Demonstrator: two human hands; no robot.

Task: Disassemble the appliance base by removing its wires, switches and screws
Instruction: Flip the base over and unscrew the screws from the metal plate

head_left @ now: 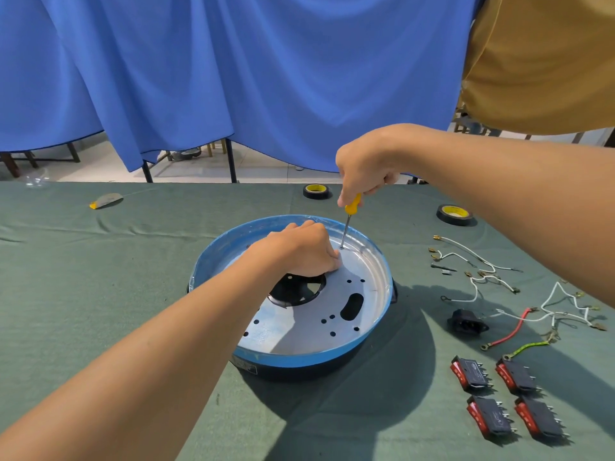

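Observation:
The round appliance base, blue-rimmed with a black underside, sits mid-table with a perforated metal plate inside. My right hand grips a yellow-handled screwdriver held upright, its tip on a screw at the plate's far edge. My left hand rests on the plate with curled fingers beside that screw. Removed wires and several red-and-black switches lie to the right.
A black power socket lies among red, green and white wires on the green cloth. Two black tape rolls sit at the far side. A grey and yellow object lies far left. Blue cloth hangs behind.

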